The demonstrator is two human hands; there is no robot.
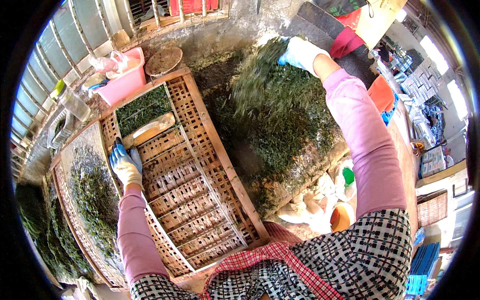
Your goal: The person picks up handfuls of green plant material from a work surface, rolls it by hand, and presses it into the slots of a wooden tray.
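Note:
My right hand (300, 54), in a white and blue glove, is at the far end of a large heap of dark green stringy plant matter (285, 110). Its fingers are closed on a clump of the strands (262, 67), which hang down smeared by motion. My left hand (126, 164), gloved alike, lies on the left rail of a thin divided frame (192, 135), fingers stretched and thumb apart. Just beyond its fingertips, a wooden bar (149, 131) rests across the frame. Flattened green strands (143, 109) fill the frame's far section; woven slats show through its nearer sections.
Beneath the frame is a wood-edged woven tray (220, 145). More green-covered mats (95, 190) lie at left. A pink tub (122, 82), a lidded jar (75, 102) and a round basket (164, 61) stand along the barred window. An orange container (342, 216) sits by my right elbow.

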